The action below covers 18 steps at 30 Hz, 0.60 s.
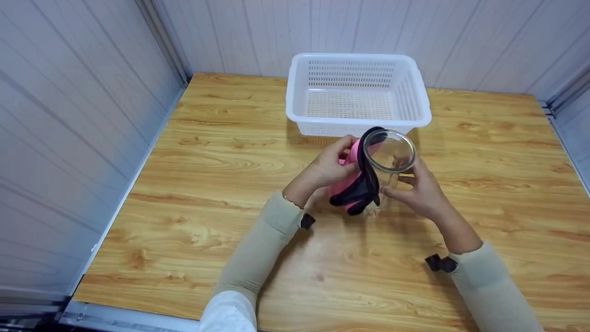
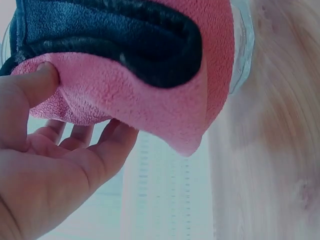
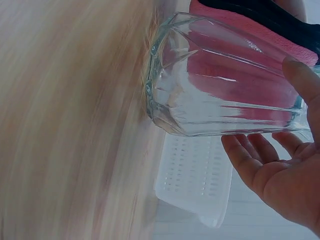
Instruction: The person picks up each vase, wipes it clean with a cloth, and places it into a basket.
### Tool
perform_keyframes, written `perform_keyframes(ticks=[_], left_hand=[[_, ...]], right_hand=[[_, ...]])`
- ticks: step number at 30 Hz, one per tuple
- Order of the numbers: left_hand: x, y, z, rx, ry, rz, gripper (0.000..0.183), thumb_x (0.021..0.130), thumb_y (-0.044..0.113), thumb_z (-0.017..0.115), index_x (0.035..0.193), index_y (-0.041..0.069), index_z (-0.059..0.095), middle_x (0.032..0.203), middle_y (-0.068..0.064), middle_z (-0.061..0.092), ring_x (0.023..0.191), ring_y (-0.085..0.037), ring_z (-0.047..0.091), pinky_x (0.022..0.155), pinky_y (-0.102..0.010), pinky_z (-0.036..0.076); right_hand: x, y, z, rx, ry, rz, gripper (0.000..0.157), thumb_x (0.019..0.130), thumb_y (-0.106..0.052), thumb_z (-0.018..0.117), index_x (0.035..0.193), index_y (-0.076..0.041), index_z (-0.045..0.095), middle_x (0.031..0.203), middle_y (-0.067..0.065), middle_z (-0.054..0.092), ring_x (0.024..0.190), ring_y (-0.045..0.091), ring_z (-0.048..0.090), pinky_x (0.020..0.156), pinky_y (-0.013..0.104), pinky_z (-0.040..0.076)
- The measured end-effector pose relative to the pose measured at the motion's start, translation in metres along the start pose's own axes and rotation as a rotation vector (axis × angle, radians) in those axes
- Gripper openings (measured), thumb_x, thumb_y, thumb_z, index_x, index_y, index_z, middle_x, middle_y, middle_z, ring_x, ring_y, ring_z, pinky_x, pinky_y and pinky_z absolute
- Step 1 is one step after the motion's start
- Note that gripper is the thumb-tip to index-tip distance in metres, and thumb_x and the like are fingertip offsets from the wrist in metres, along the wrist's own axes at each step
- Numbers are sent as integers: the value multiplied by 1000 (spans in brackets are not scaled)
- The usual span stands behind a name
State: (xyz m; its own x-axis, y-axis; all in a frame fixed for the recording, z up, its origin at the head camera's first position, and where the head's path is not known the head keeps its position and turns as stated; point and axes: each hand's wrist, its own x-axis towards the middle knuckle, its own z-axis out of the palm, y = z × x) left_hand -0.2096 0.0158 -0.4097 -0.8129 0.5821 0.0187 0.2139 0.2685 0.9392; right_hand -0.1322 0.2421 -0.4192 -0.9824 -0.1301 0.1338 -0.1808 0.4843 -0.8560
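A tall clear glass vase (image 1: 392,173) with a round rim and faceted sides stands tilted over the middle of the table. My right hand (image 1: 421,191) holds it from the right, thumb on the near side and fingers behind, as the right wrist view shows. Against its left side lies a pink cloth with black edging (image 2: 150,102), folded over. My left hand (image 1: 329,166) grips this cloth between thumb and fingers and presses it to the glass (image 3: 225,85). Pink shows through the glass wall in the right wrist view. The fingertips behind the cloth are partly hidden.
Just beyond the hands is a white perforated plastic basket (image 1: 359,122) on the wood-grain table (image 1: 207,193). Pale panel walls (image 1: 258,32) close off the back and both sides. A black wrist mount (image 1: 440,263) hangs at the right cuff.
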Motion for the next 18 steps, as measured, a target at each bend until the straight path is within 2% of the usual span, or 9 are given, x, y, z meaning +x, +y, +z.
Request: perform_keyframes(ticks=[3,6,13,18], left_hand=[[0,-2,0,10,-2,-27,36,87,5,64,120,14,53,115,-3,57,107,-17,59,84,-26,52],[-1,-4,1,18,-12,-54,30,87,3,63,114,12,52,112,-4,57,109,-17,59,84,-27,52],[-1,-9,2,35,-59,-102,26,86,-1,61,106,8,46,101,-5,54,103,-17,57,77,-23,49],[-1,-16,2,60,-76,-117,28,84,-4,61,106,4,46,96,-3,51,98,-16,54,75,-22,44]], right_hand=[[0,-1,0,-4,0,5,83,73,-6,82,142,-6,36,126,19,52,111,9,49,96,33,50],[0,0,0,-3,-1,3,84,73,-6,82,143,-6,35,127,20,52,113,15,49,95,29,50],[0,1,1,-17,-12,13,89,74,-9,82,147,-9,32,131,19,50,111,12,48,97,44,49],[0,1,0,-24,-16,25,87,75,-10,82,146,-11,33,129,17,49,109,11,48,98,46,48]])
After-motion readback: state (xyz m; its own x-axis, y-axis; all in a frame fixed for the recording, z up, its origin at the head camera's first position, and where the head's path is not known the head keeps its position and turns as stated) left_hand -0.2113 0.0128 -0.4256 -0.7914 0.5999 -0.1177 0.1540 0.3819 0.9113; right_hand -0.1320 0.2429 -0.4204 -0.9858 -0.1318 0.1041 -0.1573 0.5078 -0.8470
